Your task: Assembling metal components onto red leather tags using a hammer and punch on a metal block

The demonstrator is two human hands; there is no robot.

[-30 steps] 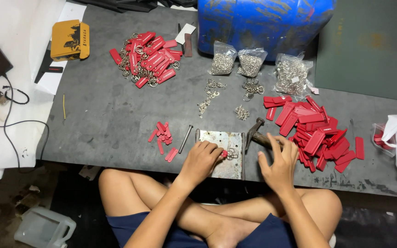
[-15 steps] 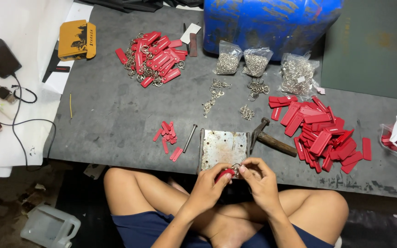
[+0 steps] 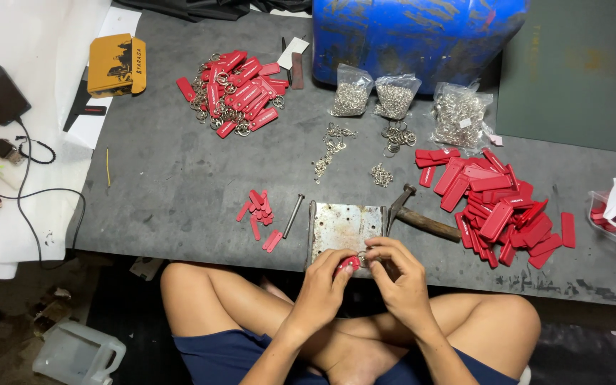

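My left hand (image 3: 324, 285) pinches a red plastic tag (image 3: 346, 266) at the front edge of a rusty metal plate (image 3: 344, 225). My right hand (image 3: 398, 276) meets it from the right, fingertips closed on a small metal ring at the tag's end. Both hands hover over my crossed legs. A hammer (image 3: 415, 214) lies just right of the plate. A big heap of loose red tags (image 3: 497, 203) sits to the right, and a pile of tags with rings fitted (image 3: 237, 91) lies far left.
Three clear bags of metal rings (image 3: 393, 96) stand before a blue barrel (image 3: 422, 32). Loose chains (image 3: 331, 150) lie mid-mat. A few small red pieces (image 3: 258, 210) and a metal punch (image 3: 292, 215) lie left of the plate. A phone (image 3: 0, 93) and cable sit far left.
My right hand left the red tag heap and came to the plate's front edge. Both hands have closed together on one red tag and a ring.
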